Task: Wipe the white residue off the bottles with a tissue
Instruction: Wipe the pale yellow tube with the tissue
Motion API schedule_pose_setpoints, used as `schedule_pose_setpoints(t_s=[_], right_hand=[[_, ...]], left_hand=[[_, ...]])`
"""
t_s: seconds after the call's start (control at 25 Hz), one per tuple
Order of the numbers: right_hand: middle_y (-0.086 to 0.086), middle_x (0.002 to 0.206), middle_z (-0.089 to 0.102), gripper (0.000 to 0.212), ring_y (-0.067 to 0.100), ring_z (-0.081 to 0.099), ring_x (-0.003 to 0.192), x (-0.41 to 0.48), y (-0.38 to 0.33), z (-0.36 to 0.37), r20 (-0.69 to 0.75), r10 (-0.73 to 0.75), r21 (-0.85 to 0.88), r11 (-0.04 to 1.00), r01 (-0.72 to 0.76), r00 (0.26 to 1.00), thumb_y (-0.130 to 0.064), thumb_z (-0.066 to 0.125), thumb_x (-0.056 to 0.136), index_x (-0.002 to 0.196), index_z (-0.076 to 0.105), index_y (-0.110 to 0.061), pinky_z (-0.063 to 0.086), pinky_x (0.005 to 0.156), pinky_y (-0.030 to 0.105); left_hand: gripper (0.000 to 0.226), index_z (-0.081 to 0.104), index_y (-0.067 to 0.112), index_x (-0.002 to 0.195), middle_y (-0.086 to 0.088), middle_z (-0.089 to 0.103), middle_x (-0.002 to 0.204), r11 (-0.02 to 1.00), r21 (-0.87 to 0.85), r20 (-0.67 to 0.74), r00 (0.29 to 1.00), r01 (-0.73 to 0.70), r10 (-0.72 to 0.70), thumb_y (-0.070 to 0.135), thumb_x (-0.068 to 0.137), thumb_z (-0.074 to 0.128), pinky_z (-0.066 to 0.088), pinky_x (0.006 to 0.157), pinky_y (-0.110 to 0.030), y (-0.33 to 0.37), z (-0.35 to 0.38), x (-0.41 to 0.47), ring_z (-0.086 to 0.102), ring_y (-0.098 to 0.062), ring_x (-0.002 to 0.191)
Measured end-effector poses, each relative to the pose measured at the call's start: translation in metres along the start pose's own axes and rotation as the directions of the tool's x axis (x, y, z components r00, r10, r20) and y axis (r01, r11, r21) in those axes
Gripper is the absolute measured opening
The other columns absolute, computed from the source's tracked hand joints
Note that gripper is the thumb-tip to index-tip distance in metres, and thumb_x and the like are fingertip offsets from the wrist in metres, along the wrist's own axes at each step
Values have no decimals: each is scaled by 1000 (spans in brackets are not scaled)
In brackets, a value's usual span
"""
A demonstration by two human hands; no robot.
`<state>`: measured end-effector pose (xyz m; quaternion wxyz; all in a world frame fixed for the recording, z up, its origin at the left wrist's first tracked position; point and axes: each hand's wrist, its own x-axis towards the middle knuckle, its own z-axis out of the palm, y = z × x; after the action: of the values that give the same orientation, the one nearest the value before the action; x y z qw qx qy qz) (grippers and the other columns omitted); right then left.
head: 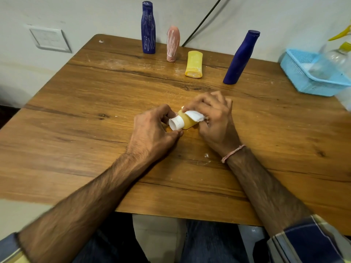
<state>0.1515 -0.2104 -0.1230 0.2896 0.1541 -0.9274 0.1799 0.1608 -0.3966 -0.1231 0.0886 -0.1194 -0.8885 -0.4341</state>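
Fingers of the right hand (214,118) are curled and clamped on one folded white tissue (195,115), pressing it against the upper side of a small yellow bottle (187,122). The left hand (153,130) pinches the same bottle at its white cap (175,124), with the thumb below and the curled fingers above. The bottle lies tilted between the two hands, just above the middle of the wooden table (95,149), cap toward the person. One thread band (233,153) circles the right wrist.

Four more bottles stand along the far side of the table. There are two dark blue ones: the left blue bottle (148,28), streaked white, and the right blue bottle (240,58), without visible streaks. Between them are one pink bottle (172,43), streaked white, and one larger yellow bottle (194,64) with white smears. That makes five opaque bottles in all.

At the right edge is one light blue basket (303,80), with one clear plastic bottle (330,61) blurred in front of it. One switch plate (49,39) and one dark cable (201,23) are on the wall.
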Motion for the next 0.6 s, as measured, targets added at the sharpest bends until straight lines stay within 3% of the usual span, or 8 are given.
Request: schedule_pose_setpoints(t_s=[0.16, 0.32, 0.36, 0.48, 0.52, 0.6], right_hand=[[-1, 107, 71, 39, 23, 54, 107, -1, 13, -6, -106, 184, -6, 983, -185, 977, 3, 55, 84, 108, 76, -21, 30, 86, 36], [9, 101, 70, 22, 25, 61, 101, -10, -2, -2, -11, -102, 47, 994, 103, 995, 0, 65, 88, 105, 76, -9, 49, 84, 35], [10, 102, 71, 25, 26, 61, 100, -9, 1, -2, -14, -98, 28, 995, 99, 995, 3, 66, 87, 106, 76, -9, 51, 84, 35], [11, 108, 72, 36, 27, 63, 105, -4, 15, -5, -118, 174, 9, 985, -174, 978, 11, 60, 83, 109, 76, -8, 55, 87, 45], [11, 108, 72, 36, 27, 64, 105, -3, 12, -4, -128, 186, 21, 983, -184, 974, 12, 60, 83, 109, 76, -7, 55, 88, 45], [12, 104, 72, 31, 27, 64, 102, -8, -7, 0, -73, -11, 21, 1000, 13, 997, 9, 64, 83, 107, 76, -6, 55, 86, 39]], left_hand=[[33, 73, 20, 102, 15, 60, 84, 1000, -11, -3, 1000, 6, -6, 24, 73, 90, 37, 56, 0, 1, 0, 0, 51, 7, 68], [34, 71, 21, 103, 12, 62, 88, 1000, -6, 2, 1000, -2, 2, 25, 75, 89, 39, 56, 0, -1, 0, 0, 52, 7, 70], [34, 71, 21, 103, 11, 63, 89, 1000, -12, 3, 1000, 1, -1, 25, 75, 89, 39, 56, 0, -1, 0, 0, 52, 7, 70], [35, 71, 22, 104, 10, 66, 94, 1000, -10, 9, 1000, 16, -16, 25, 75, 89, 38, 54, -1, 0, 0, 1, 52, 7, 69], [34, 71, 22, 104, 9, 67, 93, 1000, -9, 8, 1000, 15, -14, 26, 75, 89, 38, 53, -2, 0, 0, 1, 52, 7, 69], [31, 72, 20, 100, 10, 66, 88, 1000, -17, -1, 1000, 5, -5, 25, 75, 89, 38, 54, -2, -1, 0, 1, 52, 7, 67]])
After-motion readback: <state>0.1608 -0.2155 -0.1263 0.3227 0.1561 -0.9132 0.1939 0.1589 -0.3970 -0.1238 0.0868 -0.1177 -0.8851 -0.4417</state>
